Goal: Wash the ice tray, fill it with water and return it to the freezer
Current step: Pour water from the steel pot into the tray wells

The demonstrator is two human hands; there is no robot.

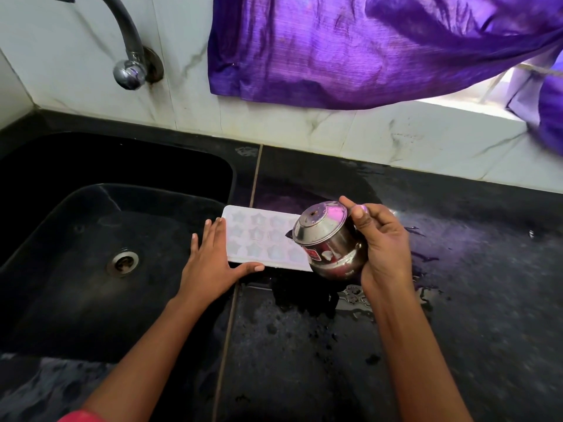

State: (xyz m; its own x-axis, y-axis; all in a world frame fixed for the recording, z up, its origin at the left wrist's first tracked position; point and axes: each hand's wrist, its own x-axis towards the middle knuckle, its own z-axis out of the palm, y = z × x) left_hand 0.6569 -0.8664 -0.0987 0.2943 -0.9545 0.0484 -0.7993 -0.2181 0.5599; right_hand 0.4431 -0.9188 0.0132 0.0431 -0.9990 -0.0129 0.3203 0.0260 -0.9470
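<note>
left hand (210, 260), fingers straight, braces ice tray (259, 236) at fingertips; right hand (384, 242) grips tilted steel pot (326, 239). tray judged light, slippery: lift by both ends.

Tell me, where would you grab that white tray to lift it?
On the tray, probably the flat rim at its left short end, from the sink side, where the left hand rests. It lies flat, shallow, star cells up, so it should stay level; the pot covers its right end.
</note>
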